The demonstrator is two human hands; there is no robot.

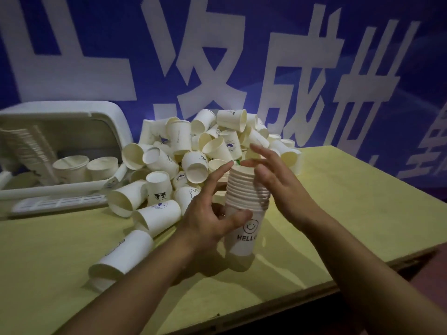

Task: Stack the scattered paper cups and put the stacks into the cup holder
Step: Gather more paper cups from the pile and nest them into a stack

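Head view, centre of the frame: my left hand (210, 213) has its thumb curled across the front of the stack of cups (246, 204), pinching the lower cups just above the smiley face and the "HELLO" print, while the index finger points up along the stack's left side toward the top rim. The stack looks to be held just above the yellow table (362, 201), tilted slightly, though I cannot tell for certain that its base is off the surface. My right hand (273, 175) hovers at the stack's upper right, fingers spread and relaxed, holding nothing; the fingertips sit near the top rim, and whether they touch it I cannot tell. Behind, upper centre, lies the big heap of loose cups (205, 146), tumbled every way, with a few more lying on their sides toward the lower left. Far left of the frame sits the white cup holder (116, 122), open, with stacks already lying inside it. By my reading I am mid-stacking: this stack is well built, yet plenty of cups remain. Next move, as I judge it, calls for the right hand to reach into the heap for another cup and seat it squarely on top, or else for this stack to travel left into the holder.
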